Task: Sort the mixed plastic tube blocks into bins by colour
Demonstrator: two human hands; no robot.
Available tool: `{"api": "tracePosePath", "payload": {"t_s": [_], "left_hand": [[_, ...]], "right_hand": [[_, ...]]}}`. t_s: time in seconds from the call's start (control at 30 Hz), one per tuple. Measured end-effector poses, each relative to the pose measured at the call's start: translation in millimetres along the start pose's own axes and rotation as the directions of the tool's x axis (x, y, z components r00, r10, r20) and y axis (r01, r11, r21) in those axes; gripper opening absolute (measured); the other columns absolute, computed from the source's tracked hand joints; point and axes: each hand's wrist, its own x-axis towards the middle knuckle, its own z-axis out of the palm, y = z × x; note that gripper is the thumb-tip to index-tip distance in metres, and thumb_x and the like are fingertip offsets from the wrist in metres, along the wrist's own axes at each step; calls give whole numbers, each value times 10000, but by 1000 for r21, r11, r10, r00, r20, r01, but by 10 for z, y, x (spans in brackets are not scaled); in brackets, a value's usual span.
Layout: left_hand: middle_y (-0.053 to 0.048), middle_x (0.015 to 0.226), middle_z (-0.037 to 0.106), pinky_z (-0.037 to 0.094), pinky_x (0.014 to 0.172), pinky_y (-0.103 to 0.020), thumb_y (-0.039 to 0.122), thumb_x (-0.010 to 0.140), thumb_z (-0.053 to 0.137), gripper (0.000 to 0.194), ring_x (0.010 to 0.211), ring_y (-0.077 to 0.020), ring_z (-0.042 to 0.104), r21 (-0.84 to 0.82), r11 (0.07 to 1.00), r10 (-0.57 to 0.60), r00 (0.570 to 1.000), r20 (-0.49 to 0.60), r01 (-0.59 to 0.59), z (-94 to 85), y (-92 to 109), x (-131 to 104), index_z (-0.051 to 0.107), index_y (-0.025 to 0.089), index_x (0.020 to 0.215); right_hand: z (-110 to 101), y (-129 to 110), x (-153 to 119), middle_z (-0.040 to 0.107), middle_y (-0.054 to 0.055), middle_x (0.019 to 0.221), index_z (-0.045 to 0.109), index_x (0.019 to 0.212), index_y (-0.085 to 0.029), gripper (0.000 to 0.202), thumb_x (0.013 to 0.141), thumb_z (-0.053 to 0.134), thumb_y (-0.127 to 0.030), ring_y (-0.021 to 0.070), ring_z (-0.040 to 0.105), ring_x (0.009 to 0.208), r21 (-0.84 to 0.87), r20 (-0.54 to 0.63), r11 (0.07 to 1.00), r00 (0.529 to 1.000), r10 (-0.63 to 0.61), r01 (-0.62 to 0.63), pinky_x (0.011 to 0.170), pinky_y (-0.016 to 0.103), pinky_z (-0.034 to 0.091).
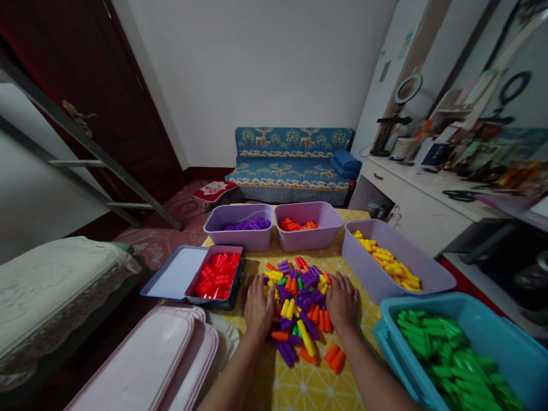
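A mixed pile of purple, yellow, orange, red and green plastic pieces (304, 296) lies on the yellow patterned tablecloth (330, 391). My left hand (258, 302) rests at the pile's left edge, fingers extended and holding nothing. At the right edge, my right hand (342, 299) touches the pile with its fingers spread. Around them stand a lilac bin with purple pieces (238, 234), a lilac bin with orange pieces (310, 231), a lilac bin with yellow pieces (396, 257), a teal bin with green pieces (396, 354) and a box of red pieces (217, 275).
Pale lids (141, 357) are stacked at the front left. A blue patterned sofa (293, 165) stands behind the table. Left are a ladder (85, 137) and a cloth-covered seat (55, 297); a white cabinet (423, 211) is at the right.
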Motion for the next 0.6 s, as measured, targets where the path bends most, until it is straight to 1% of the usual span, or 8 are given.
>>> {"api": "tracePosePath", "payload": {"t_s": [0.1,0.17,0.2,0.27,0.37,0.43,0.5,0.6], "left_hand": [[-108,1342,614,358,1141,-479,383,935,423,430,1318,-255,505,-133,985,121,986,111,-106,-3,25,50,595,192,1279],[-97,1302,645,413,1106,-445,310,934,387,427,1254,-226,565,-252,961,148,979,139,-109,-10,9,76,591,185,1288],[-94,1284,657,436,1088,-428,257,915,382,434,1227,-215,587,-296,950,141,982,125,-99,-7,-12,89,594,178,1285],[-93,1252,672,452,1077,-410,150,830,405,465,1203,-209,603,-323,942,111,993,43,-91,14,-67,116,628,167,1237],[-94,1253,665,434,1096,-418,79,737,429,497,1217,-220,590,-254,964,59,994,-97,-82,65,-122,136,670,169,1162],[-97,1268,656,431,1095,-429,114,795,420,462,1220,-225,588,-205,977,34,994,-105,-55,86,-106,129,658,173,1187],[-97,1258,664,439,1078,-437,206,885,398,414,1204,-230,597,-154,987,35,998,-45,-41,83,-55,115,639,184,1221],[-89,1273,660,400,1099,-452,343,936,421,383,1244,-245,568,-63,994,94,995,43,-91,49,31,101,641,210,1220]], "right_hand": [[17,11,-3,549,95,1415,617,1255,-198,409,929,370,-199,261,432,1325,11,-12,1000,1000,-15,15,1049,441,318],[22,17,-6,549,99,1414,617,1253,-199,410,923,374,-191,263,430,1326,26,-17,1000,1000,-17,17,1051,449,318],[23,18,-8,548,98,1415,616,1253,-203,410,921,375,-189,264,425,1331,33,-20,999,1000,-14,14,1053,454,315],[24,19,-11,546,91,1418,614,1251,-208,410,919,374,-187,263,416,1339,43,-20,999,1000,-9,10,1060,455,307],[35,20,-15,545,85,1419,611,1251,-205,409,920,371,-191,267,408,1346,44,-13,999,1000,-6,7,1067,452,296],[54,30,-14,543,88,1422,608,1256,-203,409,923,371,-195,269,409,1344,51,-17,999,1000,-11,12,1066,453,295],[82,56,-10,554,96,1409,614,1249,-196,405,936,357,-209,264,419,1335,86,-37,996,999,-14,17,1070,454,295],[122,114,6,609,112,1336,642,1194,-172,404,966,325,-274,238,460,1301,208,-87,977,996,-23,40,1080,432,311]]}}
